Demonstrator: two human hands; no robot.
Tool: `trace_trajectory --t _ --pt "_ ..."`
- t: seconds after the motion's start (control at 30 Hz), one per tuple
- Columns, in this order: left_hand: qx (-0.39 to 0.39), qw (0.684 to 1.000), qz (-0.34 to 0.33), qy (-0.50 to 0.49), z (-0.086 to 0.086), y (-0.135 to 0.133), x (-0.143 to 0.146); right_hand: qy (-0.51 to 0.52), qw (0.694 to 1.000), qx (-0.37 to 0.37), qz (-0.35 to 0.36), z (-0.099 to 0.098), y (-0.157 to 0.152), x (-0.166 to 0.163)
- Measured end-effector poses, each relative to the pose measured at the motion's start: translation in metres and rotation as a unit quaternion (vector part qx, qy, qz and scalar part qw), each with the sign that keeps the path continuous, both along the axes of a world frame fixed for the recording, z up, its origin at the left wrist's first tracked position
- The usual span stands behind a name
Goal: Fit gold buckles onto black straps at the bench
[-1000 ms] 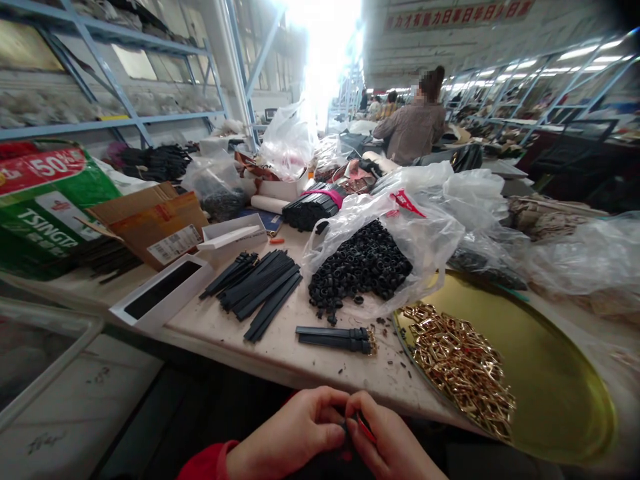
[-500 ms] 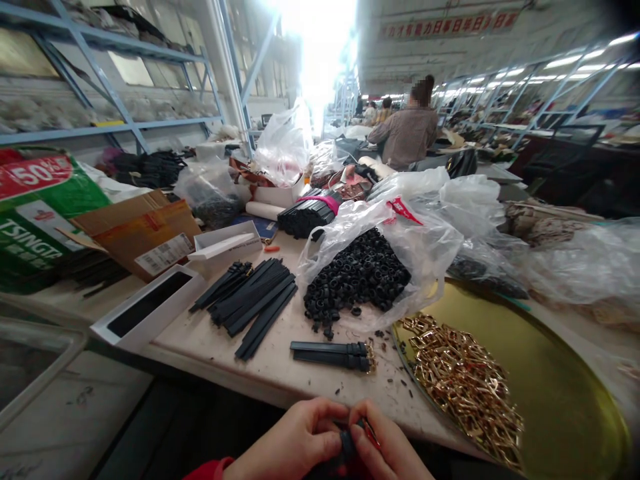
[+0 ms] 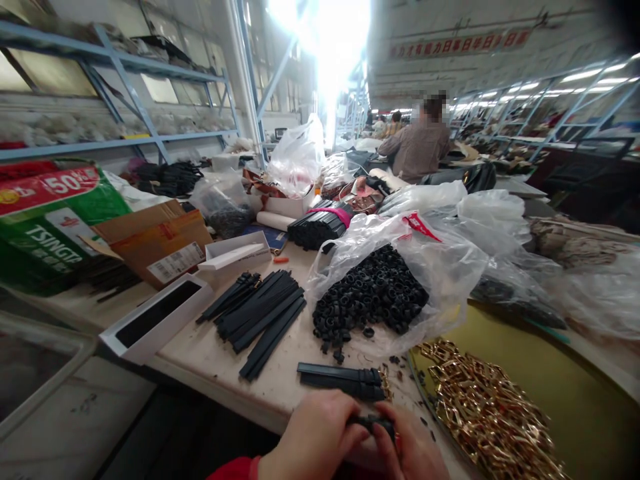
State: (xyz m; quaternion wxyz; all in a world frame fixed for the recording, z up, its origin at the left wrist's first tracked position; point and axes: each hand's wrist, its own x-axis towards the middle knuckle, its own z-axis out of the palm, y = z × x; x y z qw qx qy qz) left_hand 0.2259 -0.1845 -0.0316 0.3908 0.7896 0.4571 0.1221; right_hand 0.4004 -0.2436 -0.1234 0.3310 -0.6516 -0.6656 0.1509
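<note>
Now your left hand [image 3: 314, 432] and right hand [image 3: 414, 441] pinch a black piece [image 3: 371, 422], apparently adjusting it; the next move probably needs steadiness.

The pale tabletop [image 3: 200, 357] bears a fan of black straps [image 3: 263, 310], a small stack of buckled straps [image 3: 340, 383] near its front edge, a clear plastic bag [image 3: 453, 283] spilling black loops [image 3: 370, 287], a gold tray [image 3: 575, 383], a white box [image 3: 177, 321] and scattered dark scraps [image 3: 395, 360].
</note>
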Motion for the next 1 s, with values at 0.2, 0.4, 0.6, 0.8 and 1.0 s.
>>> trace_trajectory --t 0.2,0.4,0.6,0.8,1.0 --pt "0.21 0.953 0.124 0.178 -0.004 0.045 -0.045 -0.243 0.95 0.185 0.061 0.001 0.033 0.016" --pt "0.241 0.908 0.209 0.273 -0.017 0.083 -0.078 -0.276 0.951 0.115 0.083 0.014 0.065 0.002" --pt "0.241 0.915 0.241 0.218 -0.01 0.077 -0.086 -0.292 0.944 0.136 0.069 0.013 0.055 0.006" --pt "0.019 0.981 0.193 -0.03 0.006 0.014 -0.058 -0.267 0.952 0.149 0.014 0.037 0.049 0.015" --pt "-0.404 0.805 0.23 -0.368 0.014 -0.029 -0.019 -0.276 0.961 0.016 0.019 0.07 0.1 0.021"
